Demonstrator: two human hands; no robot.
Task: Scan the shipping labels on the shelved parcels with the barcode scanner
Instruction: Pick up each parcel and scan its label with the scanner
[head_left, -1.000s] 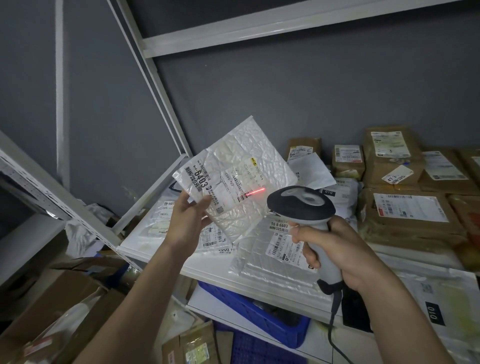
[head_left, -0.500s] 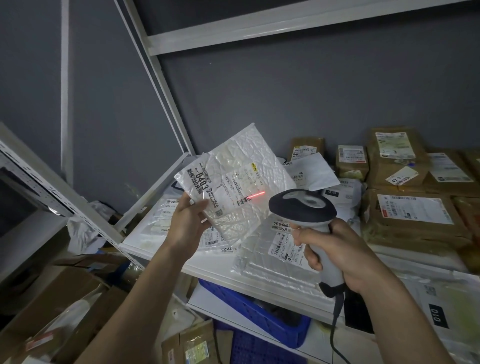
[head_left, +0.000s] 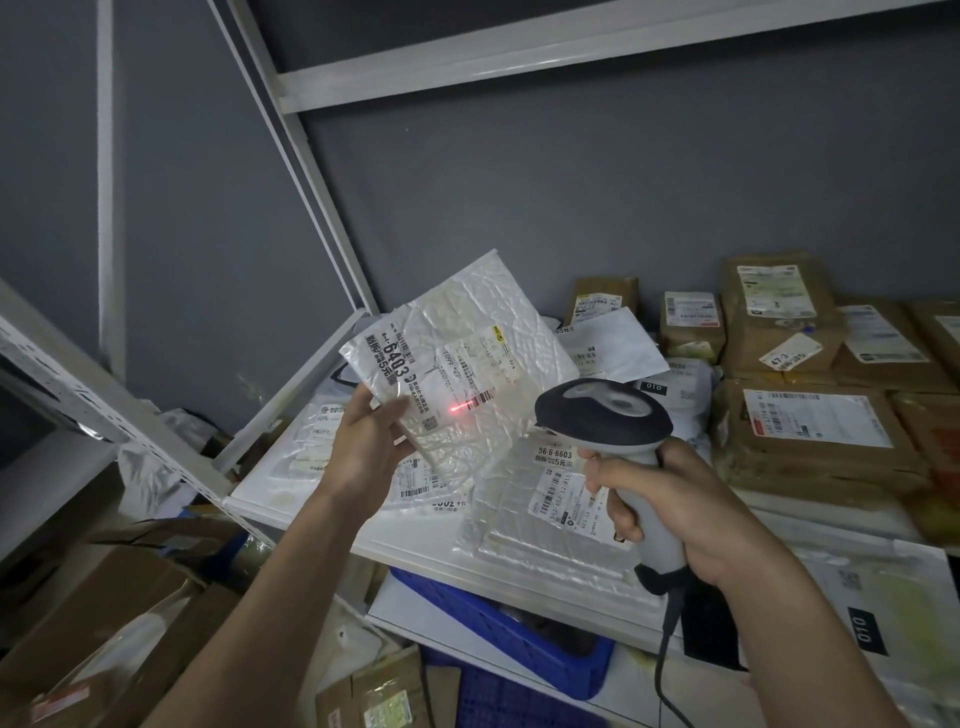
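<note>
1. You face a grey wall and a white metal shelf (head_left: 291, 512) crowded with parcels: brown cardboard boxes (head_left: 810, 436) at the right, white bubble mailers lying flat in front.
2. Your left hand (head_left: 366, 447) pinches one white mailer (head_left: 467, 358) by its lower left edge, lifted clear of the shelf and tilted toward you.
3. Your right hand (head_left: 675, 512) is wrapped tight round the handle of the barcode scanner (head_left: 605, 415), head aimed at the mailer.
4. The red scan line (head_left: 460, 408) lies at the left end of the label's barcode (head_left: 480, 399), so this parcel's scan is in hand but looks off-centre.
5. Next, I judge, nudge the beam right to cross the whole code, then set the mailer down and take the next mailer (head_left: 561, 499) beneath the scanner.
</note>
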